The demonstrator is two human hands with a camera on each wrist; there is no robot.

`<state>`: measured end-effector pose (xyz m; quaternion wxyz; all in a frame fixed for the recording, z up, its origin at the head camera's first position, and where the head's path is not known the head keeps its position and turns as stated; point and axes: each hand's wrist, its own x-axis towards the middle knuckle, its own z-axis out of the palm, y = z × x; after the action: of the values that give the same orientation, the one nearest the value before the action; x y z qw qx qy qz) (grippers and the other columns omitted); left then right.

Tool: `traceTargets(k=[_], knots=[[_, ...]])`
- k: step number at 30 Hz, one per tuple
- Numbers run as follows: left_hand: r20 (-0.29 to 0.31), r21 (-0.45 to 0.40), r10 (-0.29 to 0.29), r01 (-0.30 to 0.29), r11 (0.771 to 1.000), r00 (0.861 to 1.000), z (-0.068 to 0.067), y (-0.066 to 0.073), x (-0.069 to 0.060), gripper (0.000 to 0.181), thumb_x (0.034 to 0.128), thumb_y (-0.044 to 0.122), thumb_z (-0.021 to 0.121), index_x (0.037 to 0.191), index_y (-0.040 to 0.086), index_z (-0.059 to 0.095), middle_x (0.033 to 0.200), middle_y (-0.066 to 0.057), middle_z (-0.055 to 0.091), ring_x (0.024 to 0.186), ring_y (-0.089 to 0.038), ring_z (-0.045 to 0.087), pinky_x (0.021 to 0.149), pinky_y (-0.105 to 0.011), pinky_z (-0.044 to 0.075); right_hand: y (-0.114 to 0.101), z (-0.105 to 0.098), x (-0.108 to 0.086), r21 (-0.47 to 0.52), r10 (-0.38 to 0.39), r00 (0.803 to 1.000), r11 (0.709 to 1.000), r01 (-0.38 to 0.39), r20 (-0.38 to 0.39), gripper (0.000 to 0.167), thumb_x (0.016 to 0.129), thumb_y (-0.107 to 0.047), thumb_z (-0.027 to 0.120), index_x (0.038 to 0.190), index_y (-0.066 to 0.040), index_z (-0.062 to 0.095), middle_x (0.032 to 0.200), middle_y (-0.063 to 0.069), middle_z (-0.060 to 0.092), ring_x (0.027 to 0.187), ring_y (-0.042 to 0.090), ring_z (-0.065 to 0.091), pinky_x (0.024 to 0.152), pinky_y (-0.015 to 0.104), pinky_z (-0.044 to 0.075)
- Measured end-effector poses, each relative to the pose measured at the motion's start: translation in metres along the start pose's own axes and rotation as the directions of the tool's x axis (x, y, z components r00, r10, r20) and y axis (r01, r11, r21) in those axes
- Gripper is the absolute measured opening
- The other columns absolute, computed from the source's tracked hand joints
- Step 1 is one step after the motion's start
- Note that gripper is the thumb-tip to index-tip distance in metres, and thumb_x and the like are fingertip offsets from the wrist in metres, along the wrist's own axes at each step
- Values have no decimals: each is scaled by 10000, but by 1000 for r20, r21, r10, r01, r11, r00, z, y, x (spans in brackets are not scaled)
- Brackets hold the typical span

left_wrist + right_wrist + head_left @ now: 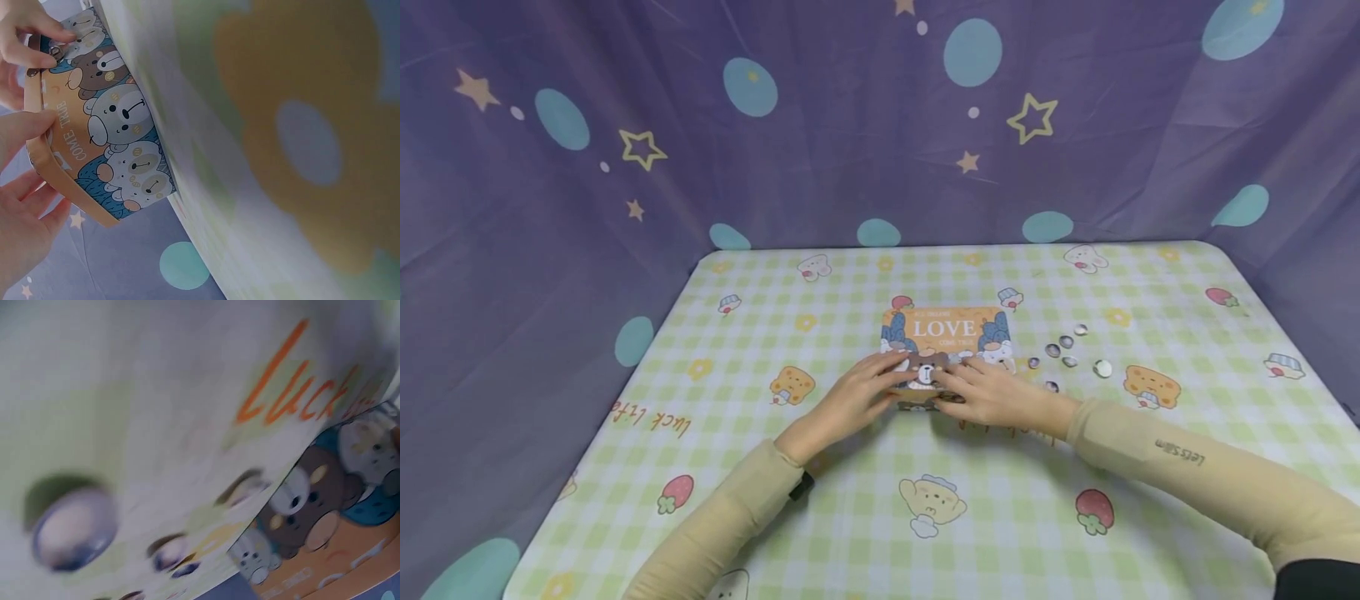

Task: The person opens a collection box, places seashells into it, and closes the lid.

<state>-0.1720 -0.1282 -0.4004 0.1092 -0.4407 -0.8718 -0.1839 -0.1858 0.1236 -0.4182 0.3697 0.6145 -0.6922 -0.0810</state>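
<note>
"How was the box [946, 337] decorated?"

"Orange was printed behind cartoon bears and white 'LOVE' lettering; on the desk [1000, 492], it was held by the left grip [853, 392] and right grip [988, 392]."

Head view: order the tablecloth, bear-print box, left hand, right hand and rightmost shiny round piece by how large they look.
1. Tablecloth
2. Bear-print box, partly covered
3. Left hand and right hand: too alike to rank
4. Rightmost shiny round piece
</note>
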Motion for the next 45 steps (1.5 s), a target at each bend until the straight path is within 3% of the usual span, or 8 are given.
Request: traceTargets(k=[8,17,21,27,30,34,39,45], knots=[[-8,17,14,-14,1000,1000,0,1,0,408,780,95,666,1174,125,569,1283,-127,469,1192,-253,426,1040,-418,326,-9,-2,7,186,181,978,962,-198,106,246,789,-20,546,1013,-61,451,1221,210,440,1110,331,454,900,447,454],[-14,12,14,-14,1000,1000,1,1,0,411,775,80,667,1172,121,570,1287,-129,465,1194,-252,423,1040,-421,326,-12,1,12,201,208,975,955,-219,75,144,830,-79,436,956,-19,470,1207,214,450,1111,329,451,922,448,427],[-16,2,13,-13,1000,1000,1,1,0,417,773,69,667,1175,118,568,1285,-133,467,1191,-258,426,1042,-414,324,-11,-1,11,249,217,976,944,-217,26,119,828,-113,493,904,-23,509,1183,201,490,1083,310,487,898,411,456],[-13,-7,7,-7,1000,1000,0,1,0,404,778,69,660,1168,120,572,1286,-132,466,1189,-258,428,1034,-429,332,-11,-7,7,356,248,967,910,-213,-54,248,706,-150,695,913,-43,612,1123,159,557,1012,253,542,885,352,478],[-15,-1,11,-11,1000,1000,0,1,1,407,776,73,662,1169,125,571,1285,-128,468,1189,-256,428,1034,-425,333,-12,-9,4,367,273,957,904,-221,-97,238,696,-126,684,908,-41,618,1092,150,581,984,255,560,887,357,482],[-27,6,25,-25,1000,999,0,0,1,408,771,76,667,1166,125,575,1277,-123,477,1183,-250,436,1033,-415,337,-14,-12,3,376,335,933,888,-264,-134,113,818,-113,550,880,-41,611,1068,139,603,954,258,578,873,372,491],[-81,4,41,-40,999,996,-1,0,0,376,774,94,664,1144,106,593,1242,-115,515,1161,-234,464,1049,-362,322,-15,-18,5,366,383,914,877,-312,-138,246,936,-121,378,885,-32,601,1081,140,605,974,258,584,876,401,489],[-201,-9,61,-64,998,978,-6,-1,2,327,768,73,664,1090,51,615,1177,-141,556,1101,-253,514,1001,-293,385,-9,-25,13,393,437,879,854,-341,-189,224,922,-125,420,880,-9,607,1040,150,617,939,266,597,849,415,503]])
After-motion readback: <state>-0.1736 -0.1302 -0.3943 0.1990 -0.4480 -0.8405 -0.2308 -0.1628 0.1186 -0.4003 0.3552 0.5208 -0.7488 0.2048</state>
